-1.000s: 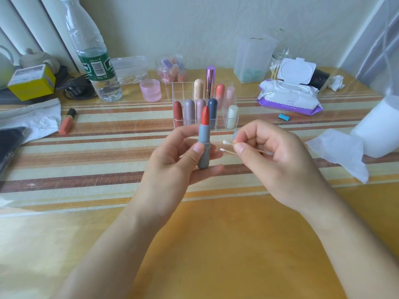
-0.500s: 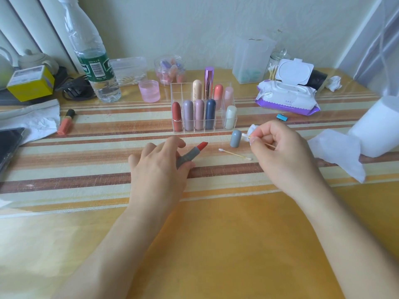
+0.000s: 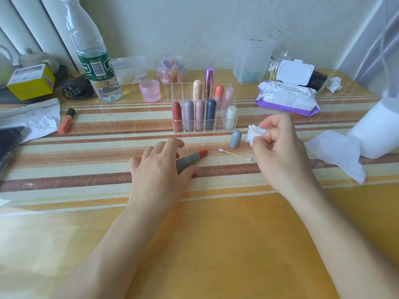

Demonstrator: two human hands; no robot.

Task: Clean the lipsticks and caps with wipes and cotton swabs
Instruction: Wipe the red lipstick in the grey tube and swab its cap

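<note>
Your left hand [image 3: 159, 169] sits low at the centre of the frame, on the table [image 3: 216, 244]. Its thumb and curled fingers close round the grey base of the lipstick [image 3: 192, 158]. The lipstick lies tilted, almost flat on the striped cloth, with its bare red tip pointing to the upper right.

Your right hand [image 3: 280, 152] is right of centre, with the fingers bent inward. Fingertips and thumb pinch a small white wad [image 3: 252, 134] together with a swab [image 3: 255, 132]. One cotton tip sticks out at the upper left of the wad, and the stick runs back under the fingers. I cannot tell whether the wad is wipe or tissue.

The grey cap [image 3: 235, 139] stands upright just left of the wad, apart from the lipstick. A second swab [image 3: 235, 154] lies flat on the cloth between your two hands, below the cap.

Above your hands a clear rack [image 3: 179, 91] holds capped lipsticks upright in two rows. The wipes pack [image 3: 287, 100] lies at the upper right with its lid flipped open. A paper roll [image 3: 380, 130] stands at the right edge, and a loose sheet [image 3: 336, 154] trails from it towards your right wrist. A water bottle [image 3: 95, 61] stands at the upper left, with a pink cup [image 3: 150, 90] to its right. An orange tube [image 3: 67, 121] lies at the left.
</note>
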